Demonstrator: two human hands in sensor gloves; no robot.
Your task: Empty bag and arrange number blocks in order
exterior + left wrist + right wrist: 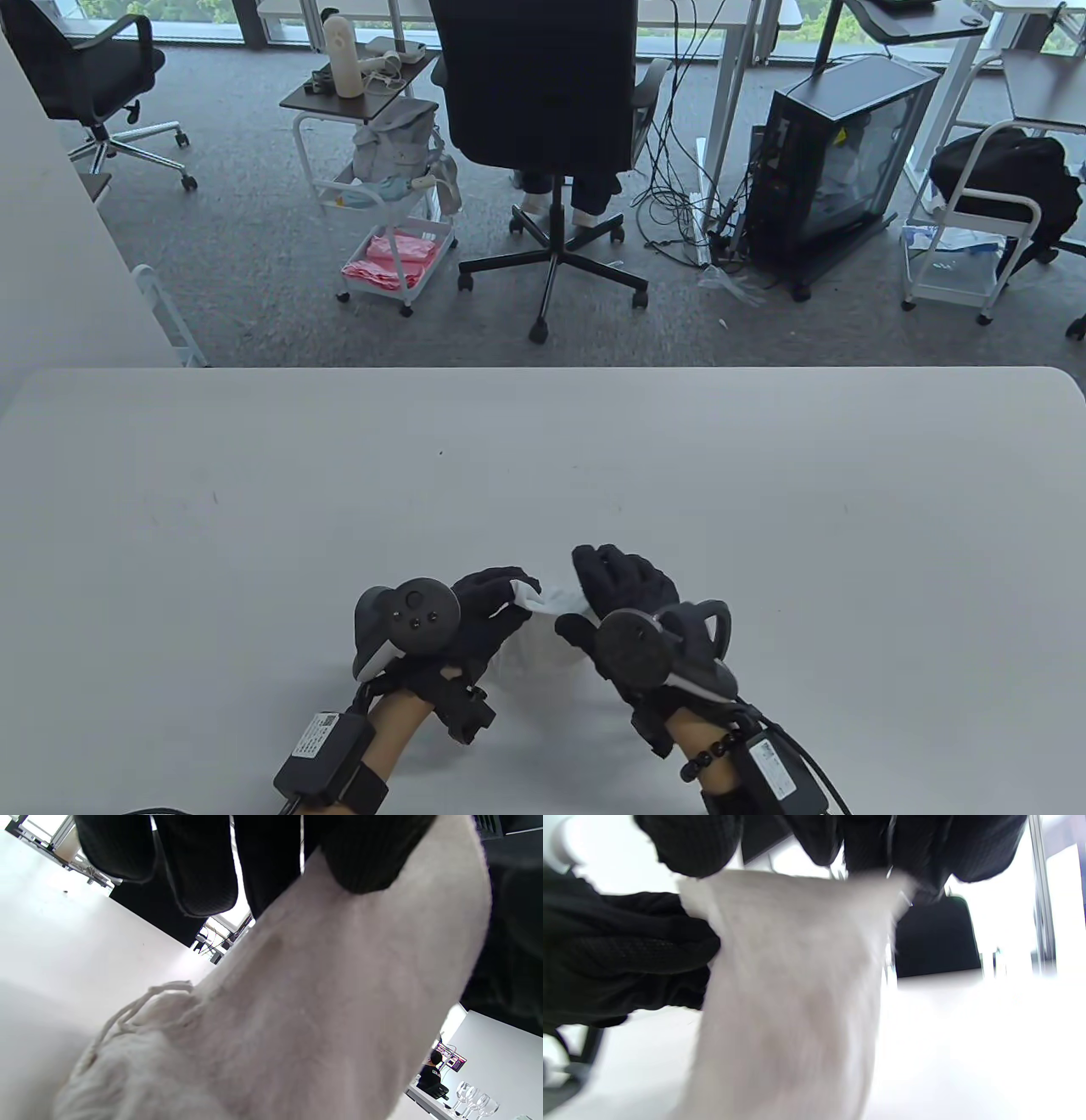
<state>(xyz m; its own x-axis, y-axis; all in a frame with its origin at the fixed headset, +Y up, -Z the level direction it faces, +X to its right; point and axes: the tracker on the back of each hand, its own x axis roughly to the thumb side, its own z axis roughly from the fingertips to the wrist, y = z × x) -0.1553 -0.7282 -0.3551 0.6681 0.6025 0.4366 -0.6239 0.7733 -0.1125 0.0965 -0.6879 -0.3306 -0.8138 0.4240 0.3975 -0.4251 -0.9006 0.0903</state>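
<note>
A small white cloth drawstring bag (551,598) is held between both hands near the table's front edge. My left hand (488,598) grips its left side; my right hand (615,586) grips its right side and top. In the left wrist view the bag (322,1005) fills the frame, hanging from my fingers (365,853), with its gathered drawstring end (140,1005) low near the table. In the right wrist view the bag (793,984) hangs from my fingers (687,840), the left hand (619,955) on its side. No number blocks are in view.
The white table (543,475) stretches wide around the hands. Beyond its far edge are office chairs (543,127), a rolling cart (382,195) and a computer case (840,161) on the floor.
</note>
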